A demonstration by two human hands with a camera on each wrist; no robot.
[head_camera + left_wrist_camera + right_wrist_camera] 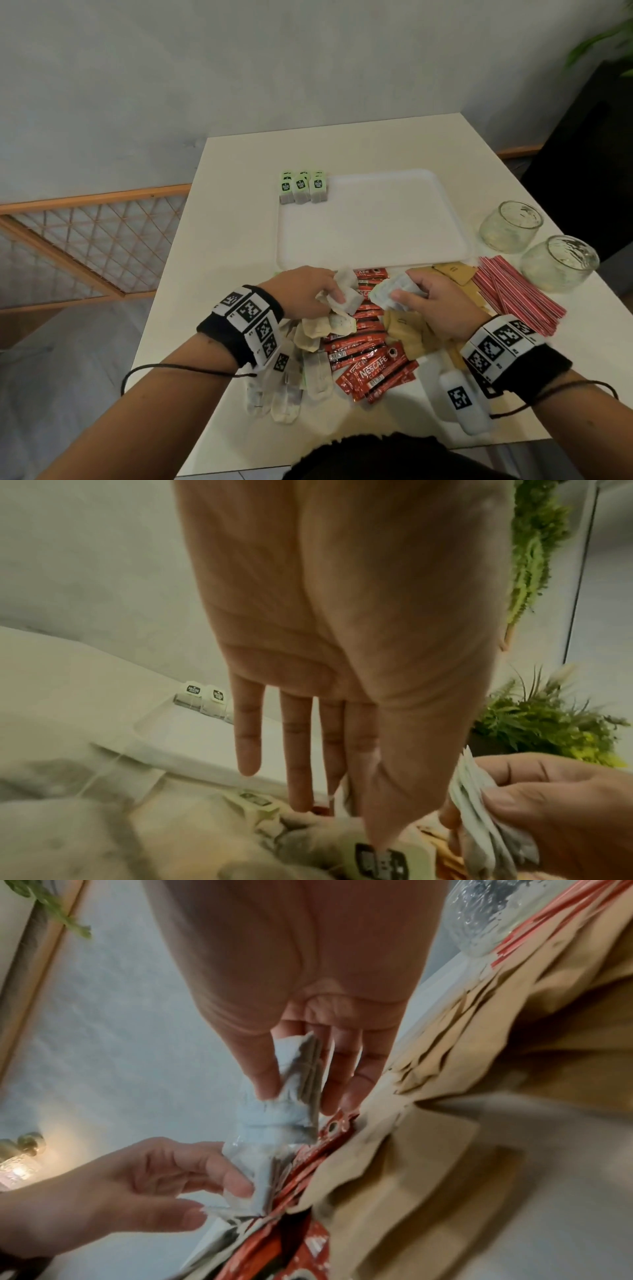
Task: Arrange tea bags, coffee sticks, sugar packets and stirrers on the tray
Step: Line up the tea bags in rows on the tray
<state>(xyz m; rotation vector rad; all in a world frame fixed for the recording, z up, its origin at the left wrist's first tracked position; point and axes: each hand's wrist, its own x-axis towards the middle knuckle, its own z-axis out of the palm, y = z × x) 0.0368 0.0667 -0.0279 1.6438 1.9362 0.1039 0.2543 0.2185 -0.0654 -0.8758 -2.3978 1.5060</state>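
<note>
The right hand point(424, 301) pinches a small stack of tea bags point(390, 291) between thumb and fingers, just in front of the near edge of the tray point(376, 222). The left hand point(308, 291) pinches a single tea bag point(349, 298) from the loose tea bag pile point(308, 359), also near that edge. Between the hands lie red coffee sticks point(373, 366); brown sugar packets point(411, 332) and red-striped stirrers point(513, 294) sit to their right. Six tagged tea bags point(303, 186) stand at the tray's far left corner. Two glass jars point(534, 246) stand right of the tray on the table point(239, 205).
</note>
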